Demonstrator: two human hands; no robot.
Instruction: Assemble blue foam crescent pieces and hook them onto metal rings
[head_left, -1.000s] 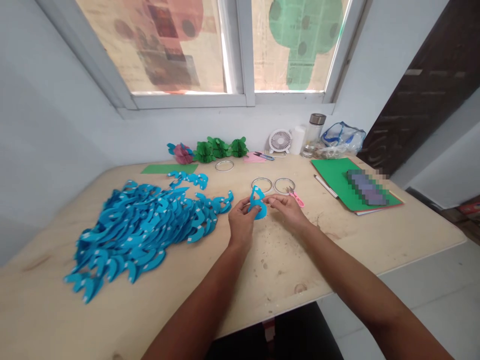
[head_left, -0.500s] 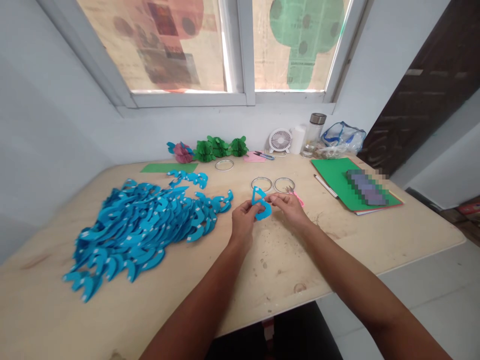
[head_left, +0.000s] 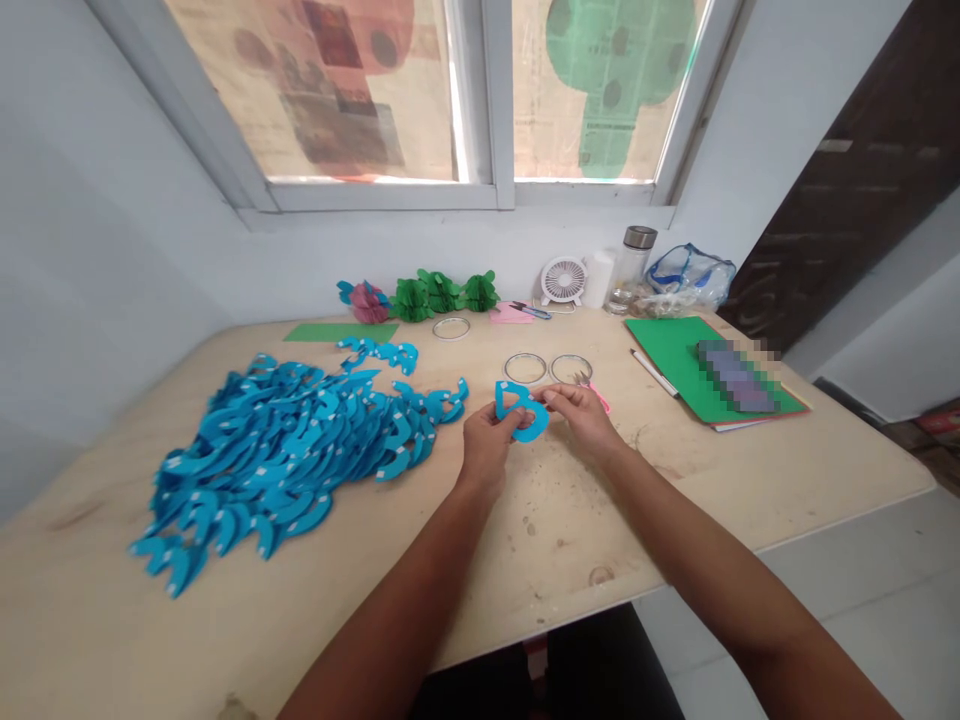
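My left hand (head_left: 486,440) is closed on a curved blue paper cutout (head_left: 535,426), its thumb lying over the paper. At the cutout's right edge, the fingers of my right hand (head_left: 586,416) are pinched together. Whether they grip the paper or a tiny piece is too small to make out. On the left of the table spreads a large heap of curved blue paper pieces (head_left: 277,455) with small white squares on them. Just beyond my right hand lie small scissors with pink handles (head_left: 600,397) and two thin round rings, one of them a ring (head_left: 507,370) on the left.
Along the wall stand green paper ornaments (head_left: 441,292), a pink-and-blue paper ornament (head_left: 369,302), a small white fan (head_left: 564,281) and a glass bottle (head_left: 628,270). Green sheets (head_left: 667,360) under a blurred-out object lie at the right, beside a white pen (head_left: 654,372).
The blue cutout has turned and spread flatter, its upper end moving left. My hands remain in nearly the same place, and the view has shifted slightly.
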